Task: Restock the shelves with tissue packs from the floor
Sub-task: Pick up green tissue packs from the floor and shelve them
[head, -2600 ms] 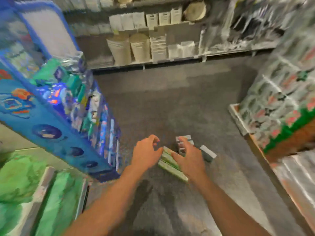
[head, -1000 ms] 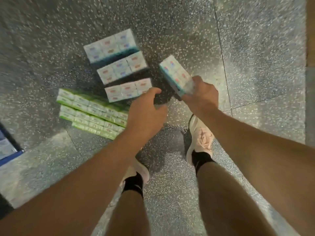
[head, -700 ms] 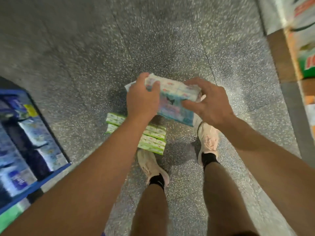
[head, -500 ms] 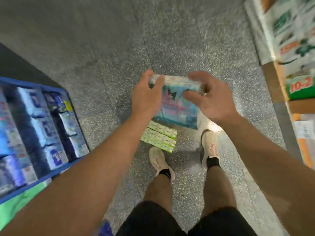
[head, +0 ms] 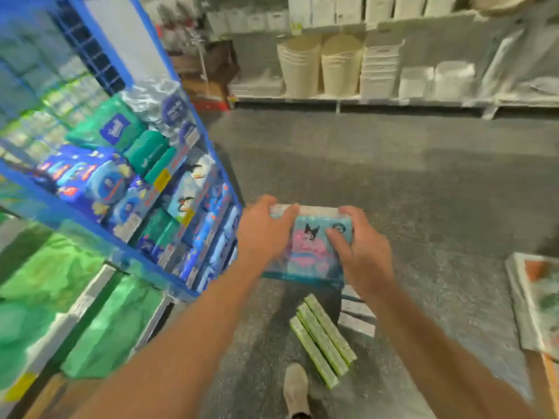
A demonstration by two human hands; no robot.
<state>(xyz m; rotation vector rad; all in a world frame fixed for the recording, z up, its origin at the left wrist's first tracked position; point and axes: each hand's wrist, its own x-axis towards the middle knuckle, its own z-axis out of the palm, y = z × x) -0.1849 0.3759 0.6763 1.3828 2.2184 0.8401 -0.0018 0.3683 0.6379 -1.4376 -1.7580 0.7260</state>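
Note:
I hold a light-blue tissue pack (head: 311, 246) with a pink cartoon print at waist height in front of me. My left hand (head: 263, 234) grips its left end and my right hand (head: 360, 252) grips its right end, thumbs on the printed face. Below it on the grey floor lie green tissue packs (head: 322, 337) side by side, and pale packs (head: 357, 316) partly hidden behind my right arm. A blue shelf (head: 96, 234) filled with blue and green tissue packs stands to the left of my hands.
Green wrapped bundles (head: 45, 297) lie under the blue shelf at lower left. A stack of printed packs (head: 538, 300) sits at the right edge. White bins and baskets (head: 341, 68) line the far shelf across the aisle. My shoe (head: 296, 391) stands near the green packs.
I stood up from the floor: one blue pack was picked by my right hand, then held in both. The view swung up from my feet to the aisle and blue shelf.

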